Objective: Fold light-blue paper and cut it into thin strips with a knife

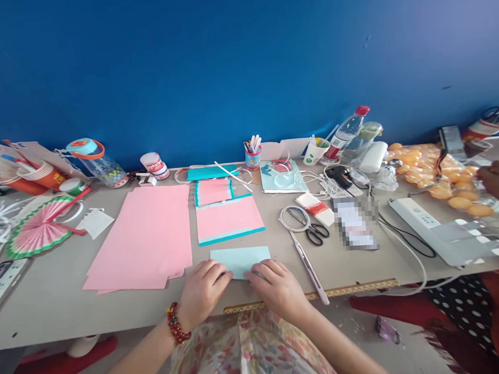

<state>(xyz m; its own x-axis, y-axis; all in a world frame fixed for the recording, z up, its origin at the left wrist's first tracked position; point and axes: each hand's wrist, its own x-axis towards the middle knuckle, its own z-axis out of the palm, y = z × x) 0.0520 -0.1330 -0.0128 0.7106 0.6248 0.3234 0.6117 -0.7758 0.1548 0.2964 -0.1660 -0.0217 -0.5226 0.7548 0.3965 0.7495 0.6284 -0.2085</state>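
A small light blue paper (240, 259) lies near the table's front edge. My left hand (202, 290) rests on its lower left corner with fingers curled and pressed onto the sheet. My right hand (275, 286) presses on the lower right part, fingers bent together on the paper. A red bead bracelet (176, 325) circles my left wrist. Just beyond the blue sheet lies a pink sheet with a teal border (228, 219), and a smaller pink and teal piece (214, 191) sits behind it.
Large pink sheets (145, 237) lie to the left, a pink paper fan (40, 228) farther left. Scissors (314, 231), a craft knife (310, 270), a tape ring and a power strip (418, 220) lie right. Another person's hand (498, 182) is at the right edge near orange balls.
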